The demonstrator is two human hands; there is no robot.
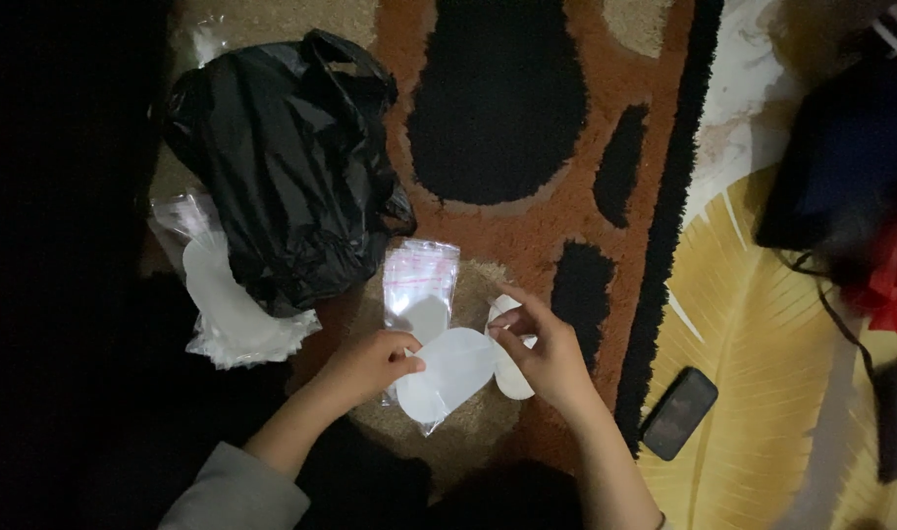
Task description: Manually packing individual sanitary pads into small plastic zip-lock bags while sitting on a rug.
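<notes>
- My left hand (370, 365) has its grip pinched together on the near edge of a white oval pad (448, 373), thumb on top, fingers under.
- My right hand (547, 358) is clamped on the far end of that same pad, thumb and forefinger closed on it just above a second white pad (512, 378) that lies under my right palm.
- So the pad sits between my two grips, held flat just over the carpet (566, 196).
- Directly beyond my left grip lies a small clear zip bag (421, 280); a pale rounded shape shows through its lower half, which looks like one pad already inside.
- I judge the step in hand to be readying this pad for the small bag. The next move calls for holding the bag's mouth open with one grip and steering the pad in edge first with the other, without creasing it.
- Further out past my left grip, a larger clear bag (228, 314) holds a stack of the same white ovals, spilling toward its open end.
- A black plastic bag (282, 167) slumps on top of that larger bag; it is knotted or bunched, and I cannot tell what is in it.
- Off to the outside of my right grip, a dark phone (679, 412) lies on a yellow leaf-patterned mat (753, 324).
- Beyond it, at the edge of view, dark and red cloth (861, 196) is piled, too blurred to sort out.
</notes>
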